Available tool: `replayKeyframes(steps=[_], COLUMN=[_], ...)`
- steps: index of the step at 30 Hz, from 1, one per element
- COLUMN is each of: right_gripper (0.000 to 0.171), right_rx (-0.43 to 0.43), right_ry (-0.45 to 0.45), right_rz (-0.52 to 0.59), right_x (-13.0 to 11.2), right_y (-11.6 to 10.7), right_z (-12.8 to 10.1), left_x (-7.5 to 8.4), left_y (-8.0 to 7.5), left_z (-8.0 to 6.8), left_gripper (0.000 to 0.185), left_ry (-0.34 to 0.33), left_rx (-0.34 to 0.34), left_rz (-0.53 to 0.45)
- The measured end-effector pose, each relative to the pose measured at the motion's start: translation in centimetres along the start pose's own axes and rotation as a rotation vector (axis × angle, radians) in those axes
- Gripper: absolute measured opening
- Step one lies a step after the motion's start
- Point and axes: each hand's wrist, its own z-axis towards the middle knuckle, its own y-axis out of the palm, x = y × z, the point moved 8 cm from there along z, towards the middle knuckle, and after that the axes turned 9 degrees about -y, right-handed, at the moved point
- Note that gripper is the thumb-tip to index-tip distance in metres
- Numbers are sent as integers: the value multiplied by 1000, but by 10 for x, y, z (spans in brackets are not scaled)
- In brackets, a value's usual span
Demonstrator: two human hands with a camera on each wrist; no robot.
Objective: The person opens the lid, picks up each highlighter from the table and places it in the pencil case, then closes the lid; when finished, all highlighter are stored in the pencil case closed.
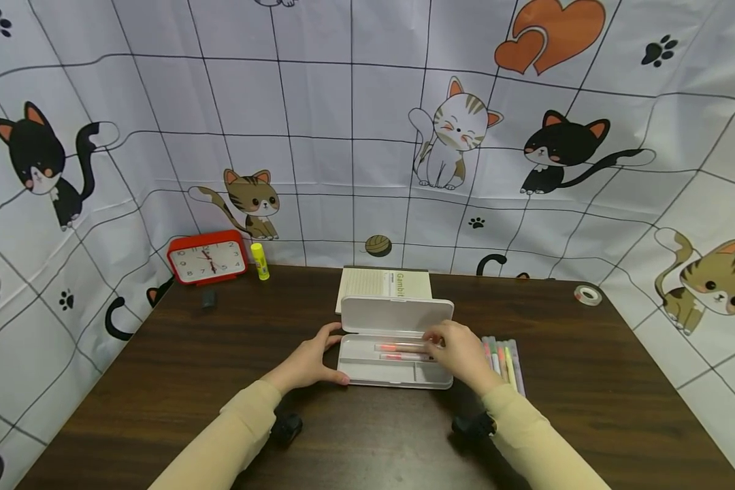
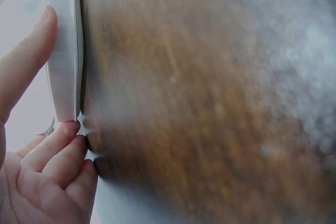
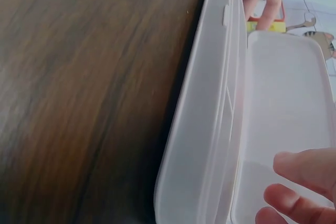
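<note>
White case [image 1: 376, 371] lies with lid [image 1: 397, 316] raised, its left end likely steadied by the spread left hand [image 1: 308, 362]; the right hand [image 1: 459, 348], loosely curved, seemingly empty, hovers by two pens [image 1: 398, 347] inside.

- two pens [image 1: 398, 348] in the case [image 1: 376, 371]
- left hand [image 1: 307, 363] at the case's left end, right hand [image 1: 459, 350] over its right
- markers [image 1: 512, 362] just right of it
- book [image 1: 376, 282] right behind
- clock [image 1: 208, 258], glue stick [image 1: 260, 261] way back left
- tape [image 1: 596, 297] way back right
</note>
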Motion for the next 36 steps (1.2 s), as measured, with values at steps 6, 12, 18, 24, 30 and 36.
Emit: replayKeyframes(steps=[6,12,18,24,30,36], right_gripper=[4,7,15,16,16,18], right_rx=[28,42,22,25,47,29], right_ry=[4,54,116,143,155,178], right_rz=[33,13,5,-9,-23,-34], right_x=[11,26,43,58,69,84], right_y=[-11,-23,-33,-41,-51,-56], right_z=[-7,-15,-29,-43,-55,-72], left_x=[0,0,0,0,1,-2], left_y=[-1,-3,0,2,1,1], left_z=[0,2,4,3,2,0], left_gripper=[106,106,105,106,106,106], left_ry=[9,8,8,12,9,4], left_rx=[-1,2,-8,-15,-11,-2], left_rz=[12,11,-6,-18,-16,-1])
